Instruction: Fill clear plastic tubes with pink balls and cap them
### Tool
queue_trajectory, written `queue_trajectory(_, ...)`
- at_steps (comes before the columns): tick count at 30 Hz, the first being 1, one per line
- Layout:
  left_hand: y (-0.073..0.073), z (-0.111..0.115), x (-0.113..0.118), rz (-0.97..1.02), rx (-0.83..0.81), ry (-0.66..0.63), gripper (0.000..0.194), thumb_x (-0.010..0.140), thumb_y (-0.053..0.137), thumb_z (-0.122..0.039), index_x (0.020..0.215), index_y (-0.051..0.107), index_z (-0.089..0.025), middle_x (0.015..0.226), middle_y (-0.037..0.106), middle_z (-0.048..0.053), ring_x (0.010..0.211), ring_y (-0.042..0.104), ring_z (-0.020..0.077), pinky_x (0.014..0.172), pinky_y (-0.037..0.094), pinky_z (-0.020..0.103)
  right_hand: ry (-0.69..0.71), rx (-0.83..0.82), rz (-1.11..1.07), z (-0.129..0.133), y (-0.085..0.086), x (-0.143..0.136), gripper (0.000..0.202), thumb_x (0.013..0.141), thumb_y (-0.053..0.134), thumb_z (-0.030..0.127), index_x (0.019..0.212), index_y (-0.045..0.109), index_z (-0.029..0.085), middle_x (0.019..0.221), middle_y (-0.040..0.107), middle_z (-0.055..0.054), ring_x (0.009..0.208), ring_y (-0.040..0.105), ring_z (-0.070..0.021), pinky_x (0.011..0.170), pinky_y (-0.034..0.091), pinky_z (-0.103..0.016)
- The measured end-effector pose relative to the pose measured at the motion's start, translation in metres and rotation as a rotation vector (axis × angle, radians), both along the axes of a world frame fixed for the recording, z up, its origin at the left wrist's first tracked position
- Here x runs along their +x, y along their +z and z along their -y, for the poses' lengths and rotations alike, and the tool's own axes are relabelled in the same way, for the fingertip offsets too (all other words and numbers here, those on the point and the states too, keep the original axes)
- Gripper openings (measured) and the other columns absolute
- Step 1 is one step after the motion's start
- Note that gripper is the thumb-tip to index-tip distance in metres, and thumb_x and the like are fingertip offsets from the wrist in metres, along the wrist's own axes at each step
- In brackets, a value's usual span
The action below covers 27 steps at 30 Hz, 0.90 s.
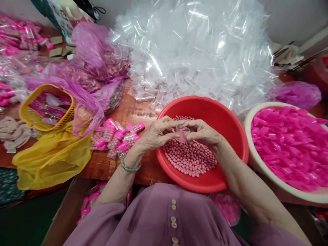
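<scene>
Both of my hands meet over a red basin (202,187) that holds many small pink beads (188,160). Between them is a small clear plastic container (182,130), open at the top. My left hand (164,132) pinches its left side with thumb and fingers. On the other side, my right hand (203,132) grips it with curled fingers. Whether anything lies inside the container is hard to make out. Left of the basin lie several clear packs of pink beads with bright pink caps (118,136), near my left wrist and its green bead bracelet.
A big heap of clear plastic pieces (200,51) rises behind the basin. At right stands a cream basin (247,126) full of bright pink plastic parts (289,147). Leftward are a yellow basket (47,128), a yellow bag (55,157) and purple plastic bags (89,44).
</scene>
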<state>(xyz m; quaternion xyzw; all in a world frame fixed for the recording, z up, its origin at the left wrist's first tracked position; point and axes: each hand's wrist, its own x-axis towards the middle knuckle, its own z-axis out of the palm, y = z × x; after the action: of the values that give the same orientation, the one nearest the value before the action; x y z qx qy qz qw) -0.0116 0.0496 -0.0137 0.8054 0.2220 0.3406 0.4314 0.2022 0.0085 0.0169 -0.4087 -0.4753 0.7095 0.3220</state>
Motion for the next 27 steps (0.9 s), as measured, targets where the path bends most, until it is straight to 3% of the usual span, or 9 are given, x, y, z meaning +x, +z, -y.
queue_trajectory(3,-0.007,0.004,0.005,-0.029,0.131,0.083,0.042,0.089,0.065,-0.035,0.127,0.061,-0.019,0.098,0.061,0.006,0.080,0.059,0.0118,0.077,0.052,0.027,0.045,0.065,0.175,-0.005,-0.001,0.005,0.043,0.067,0.079,0.035,0.102,0.066,0.015,0.076,0.063,0.001,0.056,0.052,-0.0083,0.052,0.043,-0.022)
queue_trajectory(5,-0.010,0.008,0.010,-0.078,0.202,0.194,0.041,0.091,0.061,-0.028,0.129,0.058,-0.013,0.103,0.061,0.008,0.080,0.059,0.0122,0.078,0.053,0.028,0.111,0.201,0.589,-0.011,-0.002,0.012,0.038,0.074,0.075,0.036,0.104,0.065,0.014,0.085,0.065,-0.004,0.068,0.058,-0.0127,0.059,0.046,-0.024)
queue_trajectory(8,-0.009,0.013,0.016,-0.214,0.242,0.306,0.036,0.093,0.050,-0.017,0.128,0.055,-0.009,0.111,0.062,0.012,0.090,0.062,0.0159,0.087,0.053,0.031,0.272,0.372,1.475,-0.017,-0.007,0.021,0.025,0.090,0.054,0.023,0.108,0.067,0.011,0.102,0.067,-0.015,0.085,0.065,-0.0203,0.070,0.047,-0.028)
queue_trajectory(9,-0.007,0.015,0.018,-0.280,0.242,0.314,0.035,0.094,0.046,-0.015,0.127,0.055,-0.008,0.113,0.062,0.013,0.096,0.062,0.0178,0.090,0.053,0.033,0.324,0.379,1.677,-0.018,-0.010,0.023,0.028,0.093,0.046,0.017,0.109,0.067,0.010,0.105,0.066,-0.018,0.089,0.067,-0.0229,0.072,0.047,-0.029)
queue_trajectory(11,-0.002,0.018,0.022,-0.428,0.242,0.301,0.035,0.094,0.040,-0.011,0.126,0.055,-0.008,0.114,0.062,0.014,0.102,0.062,0.0209,0.092,0.052,0.035,0.397,0.350,1.850,-0.018,-0.019,0.024,0.036,0.092,0.036,0.007,0.109,0.068,0.005,0.106,0.065,-0.023,0.095,0.068,-0.0273,0.073,0.047,-0.032)
queue_trajectory(16,0.012,0.023,0.026,-0.699,0.243,0.228,0.036,0.089,0.036,-0.004,0.117,0.058,-0.010,0.110,0.063,0.013,0.101,0.061,0.0230,0.089,0.052,0.036,0.463,0.354,1.830,-0.020,-0.034,0.022,0.039,0.091,0.031,0.001,0.109,0.066,0.000,0.106,0.065,-0.028,0.101,0.067,-0.0309,0.075,0.048,-0.034)
queue_trajectory(22,0.016,0.025,0.026,-0.761,0.246,0.241,0.034,0.087,0.036,-0.004,0.114,0.057,-0.011,0.111,0.063,0.013,0.101,0.061,0.0239,0.088,0.051,0.036,0.597,0.457,1.565,-0.016,-0.034,-0.001,0.032,0.092,0.039,0.005,0.109,0.066,0.007,0.104,0.069,-0.018,0.093,0.066,-0.0219,0.078,0.046,-0.029)
queue_trajectory(27,0.014,0.025,0.026,-0.750,0.218,0.246,0.035,0.086,0.039,-0.005,0.116,0.058,-0.012,0.114,0.063,0.013,0.104,0.061,0.0242,0.091,0.051,0.036,0.677,0.504,1.307,-0.007,-0.038,-0.021,0.028,0.080,0.055,0.003,0.104,0.067,0.014,0.096,0.071,-0.007,0.082,0.062,-0.0154,0.072,0.044,-0.023)
